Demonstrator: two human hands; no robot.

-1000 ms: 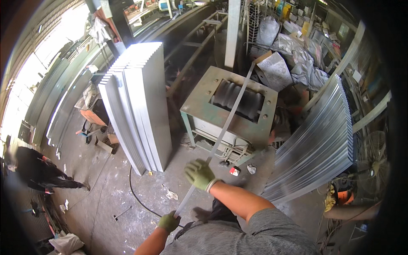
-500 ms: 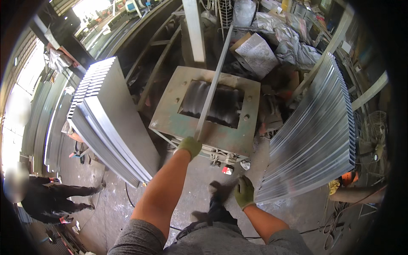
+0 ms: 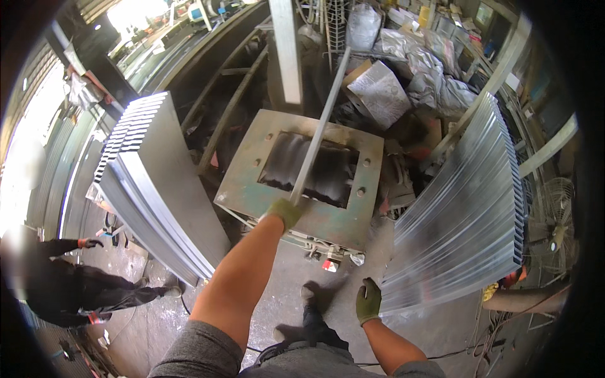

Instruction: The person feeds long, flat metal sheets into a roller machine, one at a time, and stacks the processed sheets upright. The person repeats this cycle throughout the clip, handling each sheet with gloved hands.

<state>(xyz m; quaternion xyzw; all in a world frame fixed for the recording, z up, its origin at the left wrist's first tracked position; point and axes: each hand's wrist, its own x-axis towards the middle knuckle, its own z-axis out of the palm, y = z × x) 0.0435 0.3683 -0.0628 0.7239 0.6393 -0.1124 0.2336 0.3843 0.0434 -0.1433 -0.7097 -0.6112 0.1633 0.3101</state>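
My left hand (image 3: 284, 214), in a green glove, is closed around the near end of a long, thin metal bar (image 3: 322, 123). The bar slants away from me across the top of a worn metal machine (image 3: 242, 186) and crosses its rectangular opening, where a dark ribbed roller (image 3: 277, 160) shows. My right hand (image 3: 368, 301), gloved the same way, hangs low beside the lower edge of the right stack of metal strips (image 3: 457, 217). Nothing is in it, and its fingers are loosely bent with the thumb apart.
On the left leans another stack of metal profiles (image 3: 179, 195). A person in dark clothes (image 3: 69, 283) stands at the far left. Behind the machine are a metal post (image 3: 287, 57), a box (image 3: 379, 94) and silvery sheeting (image 3: 428, 69). A fan (image 3: 556, 220) stands far right; cables cross the floor.
The view has shifted slightly, and the bar stays in my left hand over the machine. My right hand has dropped a little. At left, the other person's arm has swung outward.
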